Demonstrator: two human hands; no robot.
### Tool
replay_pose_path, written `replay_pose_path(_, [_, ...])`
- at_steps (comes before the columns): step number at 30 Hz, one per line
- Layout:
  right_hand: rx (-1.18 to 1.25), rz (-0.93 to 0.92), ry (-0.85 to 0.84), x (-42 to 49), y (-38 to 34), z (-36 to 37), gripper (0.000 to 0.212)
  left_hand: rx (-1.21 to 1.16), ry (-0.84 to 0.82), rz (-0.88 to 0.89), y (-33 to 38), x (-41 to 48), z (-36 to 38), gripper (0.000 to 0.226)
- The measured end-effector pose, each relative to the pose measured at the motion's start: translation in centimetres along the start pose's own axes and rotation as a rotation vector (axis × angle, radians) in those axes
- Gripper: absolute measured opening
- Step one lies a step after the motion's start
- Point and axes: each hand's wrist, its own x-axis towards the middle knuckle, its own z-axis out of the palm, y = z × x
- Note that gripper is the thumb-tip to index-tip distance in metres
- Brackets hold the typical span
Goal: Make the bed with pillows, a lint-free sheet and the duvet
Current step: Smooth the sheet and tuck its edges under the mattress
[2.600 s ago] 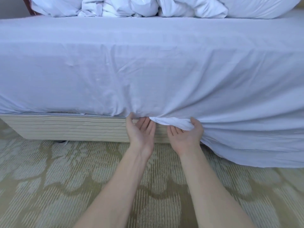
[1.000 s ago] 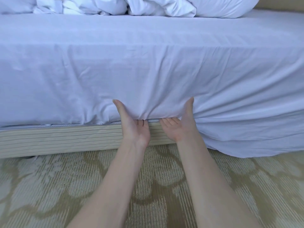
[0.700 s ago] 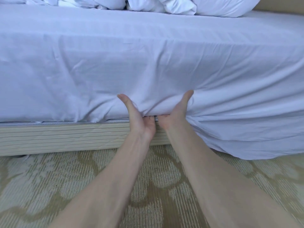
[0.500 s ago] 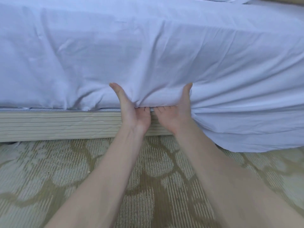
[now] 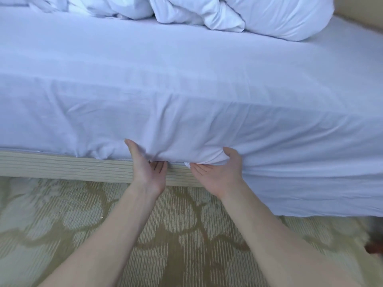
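Note:
A white sheet point(image 5: 186, 83) covers the mattress and hangs down its near side. My left hand point(image 5: 148, 172) lies palm up at the mattress's lower edge, thumb straight against the sheet, fingertips hidden under the mattress. My right hand point(image 5: 217, 175) is just to its right, also palm up. Its fingers lie under a bulging fold of sheet and its thumb is bent over the fold. To the right of my hands the sheet's loose edge point(image 5: 310, 195) hangs to the floor. A crumpled white duvet point(image 5: 248, 15) is piled at the far side.
The pale striped bed base point(image 5: 62, 168) shows below the mattress on the left. A patterned green-beige carpet point(image 5: 62, 235) covers the floor in front. A dark reddish object point(image 5: 375, 247) peeks in at the right edge.
My right hand has moved a little to the right, away from the left hand, and its thumb now bends over a sheet fold. The camera tilted up, showing the duvet again.

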Motion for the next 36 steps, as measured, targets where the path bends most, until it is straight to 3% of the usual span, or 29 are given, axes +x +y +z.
replay_pose_path(2, [-0.018,0.017,-0.005,0.5,-0.5,-0.6,0.063,0.053,0.045,0.018,-0.3,-0.3,0.2,0.084])
replay_pose_path(5, [-0.132,0.005,-0.007,1.5,-0.1,-2.4,0.045,0.289,0.15,0.022,-0.4,-1.5,-0.5,0.054])
replay_pose_path(8, [-0.284,-0.066,0.014,2.9,0.7,-3.1,0.026,0.707,0.191,0.083,0.4,-2.6,-1.5,0.037])
replay_pose_path(11, [-0.509,-0.173,0.016,3.7,0.7,-3.8,0.025,1.099,0.204,0.167,1.8,-2.7,-2.2,0.028])
replay_pose_path(21, [-1.233,-0.663,-0.07,2.0,-4.9,-8.2,0.024,1.58,0.071,0.384,-0.2,-2.2,-1.6,0.045])
replay_pose_path(24, [-1.281,-0.665,-0.052,1.3,-5.8,-7.5,0.033,1.912,0.142,0.658,-2.1,-1.7,0.3,0.055])
replay_pose_path(26, [-1.231,-0.633,-0.025,1.2,-5.8,-6.9,0.037,1.926,0.187,0.777,-3.3,-1.4,0.9,0.048])
replay_pose_path(29, [-1.171,-0.595,0.002,1.1,-5.6,-6.4,0.039,1.816,0.212,0.815,-4.0,-0.5,0.7,0.039])
replay_pose_path(34, [-1.171,-0.549,0.007,0.7,-5.8,-6.1,0.038,1.817,0.071,0.887,-4.3,0.2,0.3,0.031])
replay_pose_path(36, [-1.163,-0.503,0.007,0.6,-6.0,-6.0,0.04,1.811,0.098,0.907,-4.9,0.1,0.4,0.028])
